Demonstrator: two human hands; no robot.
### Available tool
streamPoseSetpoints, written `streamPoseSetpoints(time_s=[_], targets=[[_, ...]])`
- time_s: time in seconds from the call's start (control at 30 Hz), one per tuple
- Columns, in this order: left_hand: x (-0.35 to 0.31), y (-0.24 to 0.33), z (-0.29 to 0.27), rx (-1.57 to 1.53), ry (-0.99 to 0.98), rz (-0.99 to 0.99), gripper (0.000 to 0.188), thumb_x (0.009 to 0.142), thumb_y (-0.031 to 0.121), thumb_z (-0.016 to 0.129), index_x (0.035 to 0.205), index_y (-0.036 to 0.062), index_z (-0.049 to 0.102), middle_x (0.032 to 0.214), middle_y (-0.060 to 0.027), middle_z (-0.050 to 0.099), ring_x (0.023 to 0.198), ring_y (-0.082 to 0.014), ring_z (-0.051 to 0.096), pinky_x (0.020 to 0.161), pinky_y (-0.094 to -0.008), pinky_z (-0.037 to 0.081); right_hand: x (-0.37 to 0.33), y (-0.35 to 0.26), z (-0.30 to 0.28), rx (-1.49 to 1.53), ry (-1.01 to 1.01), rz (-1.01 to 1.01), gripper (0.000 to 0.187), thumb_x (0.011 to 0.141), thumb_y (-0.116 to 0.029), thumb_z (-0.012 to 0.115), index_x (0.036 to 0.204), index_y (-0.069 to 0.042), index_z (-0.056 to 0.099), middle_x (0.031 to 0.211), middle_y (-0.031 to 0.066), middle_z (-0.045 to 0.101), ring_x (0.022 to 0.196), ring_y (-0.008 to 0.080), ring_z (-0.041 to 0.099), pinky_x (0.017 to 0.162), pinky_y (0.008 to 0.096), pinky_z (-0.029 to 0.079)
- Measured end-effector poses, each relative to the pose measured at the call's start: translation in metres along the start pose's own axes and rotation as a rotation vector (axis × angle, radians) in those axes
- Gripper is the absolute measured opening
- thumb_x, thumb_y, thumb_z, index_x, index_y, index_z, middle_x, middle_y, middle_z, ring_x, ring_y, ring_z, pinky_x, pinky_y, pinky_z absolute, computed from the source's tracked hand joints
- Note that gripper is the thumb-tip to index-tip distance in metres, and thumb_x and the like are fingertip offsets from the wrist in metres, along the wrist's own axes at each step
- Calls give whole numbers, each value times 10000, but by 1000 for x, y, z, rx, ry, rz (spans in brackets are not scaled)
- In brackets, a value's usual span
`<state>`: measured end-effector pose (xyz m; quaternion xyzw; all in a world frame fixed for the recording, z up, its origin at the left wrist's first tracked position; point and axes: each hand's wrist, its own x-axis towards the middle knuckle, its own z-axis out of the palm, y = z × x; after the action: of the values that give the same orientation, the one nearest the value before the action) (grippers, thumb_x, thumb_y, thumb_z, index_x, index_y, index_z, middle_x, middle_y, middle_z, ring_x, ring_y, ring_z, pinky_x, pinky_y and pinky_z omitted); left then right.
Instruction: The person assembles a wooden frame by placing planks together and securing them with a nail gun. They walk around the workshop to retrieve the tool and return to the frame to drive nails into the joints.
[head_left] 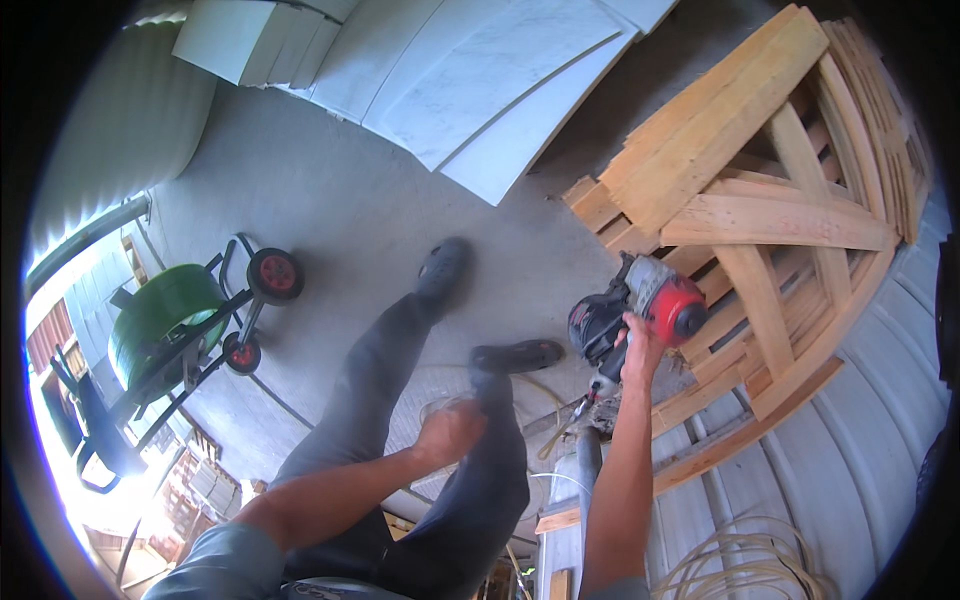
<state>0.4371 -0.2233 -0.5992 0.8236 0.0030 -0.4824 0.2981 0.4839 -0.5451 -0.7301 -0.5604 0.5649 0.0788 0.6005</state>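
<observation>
Head view | right hand (pixel 640 343): wrapped around red-and-black power tool (pixel 674 303), tool body just beyond hand | left hand (pixel 452 434): curled, well left of tool; contents, if any: cannot tell | wooden planks (pixel 780 220): beyond and right of right hand | green drum (pixel 168 320): well left of left hand

Nail gun (pixel 648 280) — one, red cap (pixel 676 300), grey housing, black magazine (pixel 592 328), handle gripped in right hand (pixel 639 352), beside wooden pallets (pixel 775 220)
</observation>
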Motion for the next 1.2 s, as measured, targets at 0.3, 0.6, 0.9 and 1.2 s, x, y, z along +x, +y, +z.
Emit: streamPoseSetpoints(time_s=[0.3, 0.6, 0.9, 1.2], targets=[[5, 19, -10, -41, -75, -147, 268, 913, 247, 565, 1073, 39, 617, 830, -194, 678, 815, -390, 664, 749, -459, 522, -30, 2, 1, 103, 140, -23, 202, 803, -69, 691, 940, 37, 588, 720, 68, 577, 530, 131, 514, 451, 278, 437], [7, 6, -3, -60, -12, -81, 255, 905, 241, 577, 1049, 34, 619, 788, -209, 676, 784, -387, 672, 718, -463, 531, -9, 7, 21, 157, 91, 0, 127, 755, -89, 689, 803, -5, 606, 713, 57, 585, 527, 144, 520, 478, 278, 449], [8, 3, -5, -52, -30, -63, 263, 902, 234, 576, 1042, 16, 626, 768, -206, 674, 766, -381, 674, 713, -459, 534, -2, 6, 36, 51, 233, 174, 103, 788, -85, 688, 803, -4, 626, 692, 61, 588, 514, 132, 517, 469, 267, 442], [13, 3, -14, -29, -76, -93, 262, 902, 243, 565, 1047, 32, 621, 804, -203, 680, 791, -378, 673, 733, -461, 529, -27, 2, 24, 97, 233, -8, 115, 775, -69, 681, 803, 24, 620, 726, 77, 598, 515, 143, 518, 447, 279, 445]])
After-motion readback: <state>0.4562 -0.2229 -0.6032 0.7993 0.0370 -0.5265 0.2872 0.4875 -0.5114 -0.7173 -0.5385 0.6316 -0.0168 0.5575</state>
